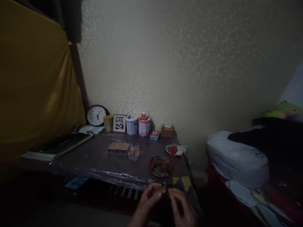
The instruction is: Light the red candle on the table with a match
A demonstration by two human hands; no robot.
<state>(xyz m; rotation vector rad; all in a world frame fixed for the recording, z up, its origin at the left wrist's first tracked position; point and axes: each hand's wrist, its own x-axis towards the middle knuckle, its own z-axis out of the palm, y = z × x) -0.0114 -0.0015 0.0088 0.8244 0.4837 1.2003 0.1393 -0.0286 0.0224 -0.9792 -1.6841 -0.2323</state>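
I look down at a dark table [99, 157] set against the pale wall [189, 63], its top wrapped in clear plastic, with a bed [260, 176] and a white bag [236, 157] off to my right. Along the wall stand a clock [96, 115], a small framed picture [119, 123], two tins [138, 125] and a cardboard box [167, 130]; a book [59, 145] lies on the left side. Nearer the front edge sit a flat block of sticks [118, 147] and a round tray [161, 166] of small dark pieces with a red tool [171, 157] laid across it and a second dish [174, 149] just behind. Below the table edge my left hand [148, 197] and right hand [183, 205] meet, fingertips pinched narrowly on a tiny thin piece [166, 188] held between them; it is too small and dim for me to say what it is. I judge the step in hand is fine fingertip work on that piece, close to the tray. The next move calls for a steady pinch and small, careful motion, since the piece could slip easily in this light.
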